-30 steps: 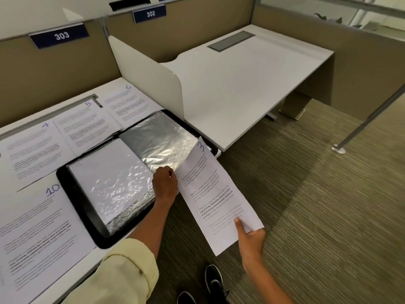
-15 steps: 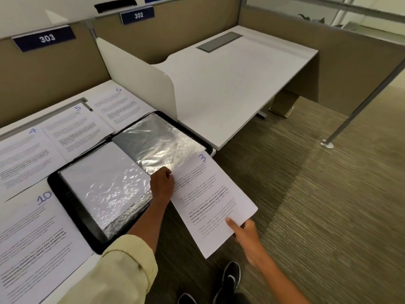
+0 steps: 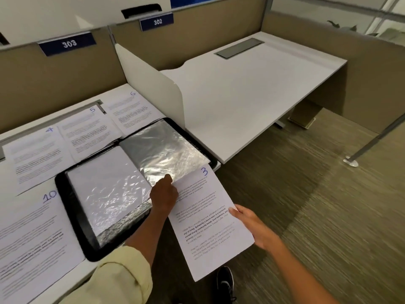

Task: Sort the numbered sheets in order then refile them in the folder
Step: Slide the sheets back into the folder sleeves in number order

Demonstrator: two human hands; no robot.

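Note:
A black folder (image 3: 72, 218) lies open on the left desk. Its left sleeve (image 3: 105, 185) holds a white sheet, and the right plastic sleeve (image 3: 162, 148) looks empty and shiny. My left hand (image 3: 164, 196) is at the near edge of the right sleeve, fingers curled and pinching it. Sheet 3 (image 3: 210, 238) hangs off the desk's front edge, with its top edge meeting that sleeve's edge beside my left hand. My right hand (image 3: 252, 227) grips the sheet's right edge, thumb on top.
Sheet 4 (image 3: 35, 156), sheet 5 (image 3: 87, 130) and sheet 6 (image 3: 131, 110) lie in a row behind the folder, and sheet 10 (image 3: 28, 238) lies to its left. A white divider (image 3: 153, 84) separates this desk from the white desk (image 3: 252, 95) on the right. Carpet lies below.
Sheet 3 has come down flatter, and its top edge has moved in to the right sleeve's edge. My right hand has shifted from the sheet's bottom edge to its right side.

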